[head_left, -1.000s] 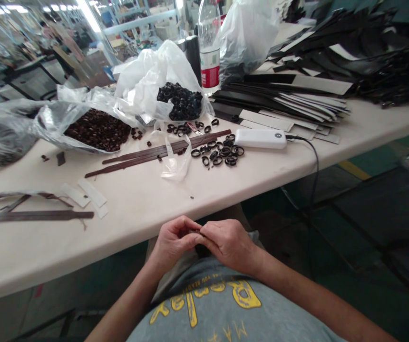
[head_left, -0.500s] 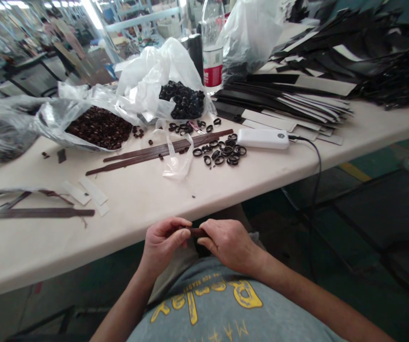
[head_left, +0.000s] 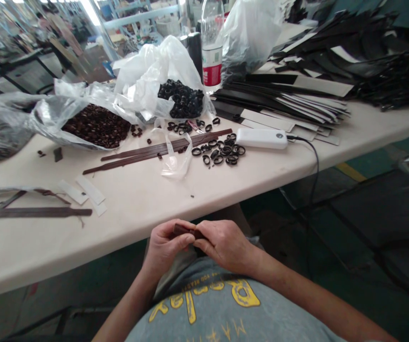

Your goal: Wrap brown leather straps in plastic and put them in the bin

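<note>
Just off the table's front edge, a brown strap (head_left: 180, 229) is pinched between my two hands. My left hand (head_left: 167, 247) closes its thumb and fingers on the strap, and a dark brown end shows above the thumb. Touching it, my right hand (head_left: 226, 243) grips the same strap from the other side. Most of the strap is covered by my fingers. On the table beyond lie long brown straps (head_left: 133, 161), with black loops (head_left: 226, 151) scattered beside their right end.
Plastic bags hold small brown loops (head_left: 97, 126) and black loops (head_left: 181, 97). A white power bank (head_left: 261, 138) trails a cable (head_left: 316, 166) over the edge. Behind it stand a bottle (head_left: 212, 61) and stacked black strips (head_left: 279, 102). More brown straps (head_left: 36, 212) lie at left.
My hands have drawn closer together, and my right hand has shifted slightly left along the strap. More of the strap's flat end now shows above my left thumb.
</note>
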Available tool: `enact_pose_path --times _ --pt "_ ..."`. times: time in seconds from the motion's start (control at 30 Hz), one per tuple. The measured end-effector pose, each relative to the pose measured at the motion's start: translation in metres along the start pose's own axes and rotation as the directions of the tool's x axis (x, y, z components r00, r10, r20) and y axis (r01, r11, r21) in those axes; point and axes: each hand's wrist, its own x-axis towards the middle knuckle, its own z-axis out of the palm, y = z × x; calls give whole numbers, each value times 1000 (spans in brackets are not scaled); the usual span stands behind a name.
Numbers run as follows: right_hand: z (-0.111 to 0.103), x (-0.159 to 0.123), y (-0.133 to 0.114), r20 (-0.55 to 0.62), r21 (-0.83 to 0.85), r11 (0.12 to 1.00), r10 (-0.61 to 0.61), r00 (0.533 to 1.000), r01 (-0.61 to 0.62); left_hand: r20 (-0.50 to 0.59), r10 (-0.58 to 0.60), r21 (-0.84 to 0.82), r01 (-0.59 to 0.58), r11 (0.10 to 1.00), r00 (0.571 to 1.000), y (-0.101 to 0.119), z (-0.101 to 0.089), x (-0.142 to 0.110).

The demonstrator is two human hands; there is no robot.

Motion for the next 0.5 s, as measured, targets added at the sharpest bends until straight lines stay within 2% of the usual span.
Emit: enact_pose_path --times 0.13,0.27,0.4,0.5 --pt "-5 -5 3 69 -65 993 98 993 -94 -74 39 7 -39 999 996 2 -12 2" --pt "-5 -8 4 128 -60 983 180 975 -174 -62 12 -13 -13 1000 998 -1 -13 2" --pt "-7 -7 2 208 164 967 161 965 -197 30 -48 -31 49 998 998 -5 -1 0" --pt "-7 -4 1 222 360 910 130 966 -205 89 -49 -74 56 996 995 -6 5 0"
